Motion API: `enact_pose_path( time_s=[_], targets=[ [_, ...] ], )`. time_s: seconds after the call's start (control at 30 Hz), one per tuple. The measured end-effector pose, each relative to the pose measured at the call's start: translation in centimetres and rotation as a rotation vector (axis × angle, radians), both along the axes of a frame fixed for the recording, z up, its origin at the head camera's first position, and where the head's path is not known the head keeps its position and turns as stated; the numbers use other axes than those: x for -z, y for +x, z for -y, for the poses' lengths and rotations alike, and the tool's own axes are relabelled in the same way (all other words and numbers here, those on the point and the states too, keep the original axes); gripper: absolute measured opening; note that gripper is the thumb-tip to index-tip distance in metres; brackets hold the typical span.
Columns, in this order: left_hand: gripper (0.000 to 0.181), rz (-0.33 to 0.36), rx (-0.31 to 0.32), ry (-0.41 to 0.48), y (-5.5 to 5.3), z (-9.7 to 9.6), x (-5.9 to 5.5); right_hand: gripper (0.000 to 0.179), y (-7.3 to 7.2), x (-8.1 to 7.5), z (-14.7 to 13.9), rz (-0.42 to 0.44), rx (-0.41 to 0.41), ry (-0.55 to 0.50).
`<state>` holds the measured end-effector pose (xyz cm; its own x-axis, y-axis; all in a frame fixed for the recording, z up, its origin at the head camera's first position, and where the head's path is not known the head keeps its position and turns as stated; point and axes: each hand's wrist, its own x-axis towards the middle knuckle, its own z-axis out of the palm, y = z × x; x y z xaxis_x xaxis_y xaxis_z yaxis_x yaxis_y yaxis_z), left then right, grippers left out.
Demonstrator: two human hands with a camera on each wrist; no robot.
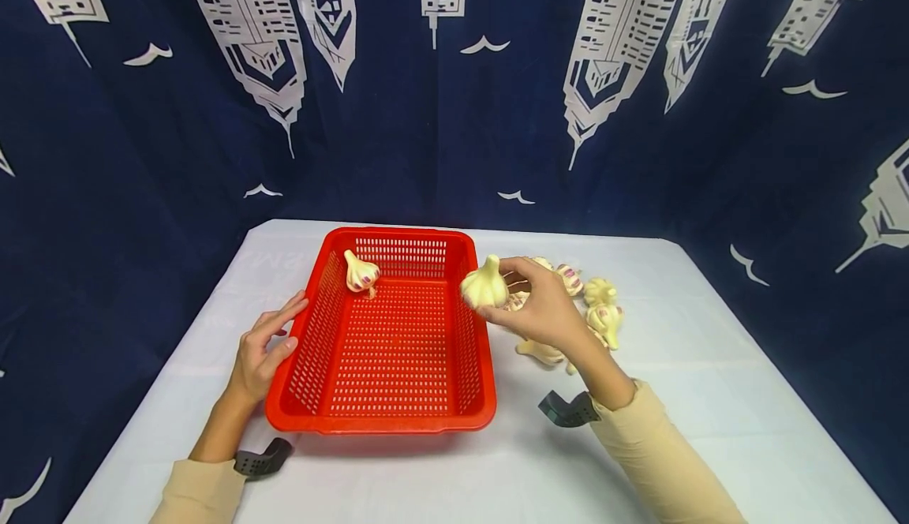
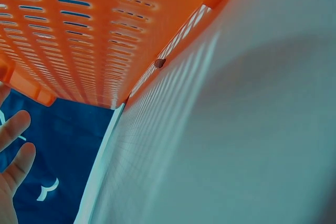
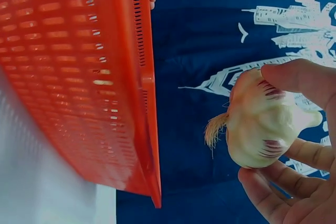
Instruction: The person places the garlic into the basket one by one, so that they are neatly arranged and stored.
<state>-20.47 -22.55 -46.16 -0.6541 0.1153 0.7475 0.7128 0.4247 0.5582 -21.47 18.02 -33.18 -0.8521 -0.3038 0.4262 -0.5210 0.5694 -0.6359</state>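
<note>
My right hand [image 1: 543, 307] pinches a garlic bulb [image 1: 486, 284] between thumb and fingers, right by the basket's right rim. In the right wrist view that bulb [image 3: 268, 119] shows purple streaks and a tuft of dry roots pointing at the basket. A red slotted plastic basket [image 1: 387, 424] stands on the table. One garlic bulb [image 1: 361, 272] lies inside it, near the back left corner. At the basket's left rim, my left hand [image 1: 261, 350] rests its fingertips, the fingers only loosely bent. In the left wrist view, fingers [image 2: 16, 129] show at the left edge beside the basket wall.
Several garlic bulbs [image 1: 604, 320] lie in a loose cluster right of the basket, partly hidden behind my right hand. A white cloth [image 1: 710, 429] covers the table. Behind it hangs a dark blue curtain [image 1: 398, 137] with white building prints.
</note>
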Motion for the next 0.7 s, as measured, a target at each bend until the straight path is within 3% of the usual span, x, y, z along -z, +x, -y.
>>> enact_pose_path(
  time_s=[0.7],
  targets=[
    [0.051,-0.024,0.003,-0.003,0.1,0.0,-0.1,0.055,-4.2,-2.4,4.2,0.053,-0.021,0.065]
  ],
)
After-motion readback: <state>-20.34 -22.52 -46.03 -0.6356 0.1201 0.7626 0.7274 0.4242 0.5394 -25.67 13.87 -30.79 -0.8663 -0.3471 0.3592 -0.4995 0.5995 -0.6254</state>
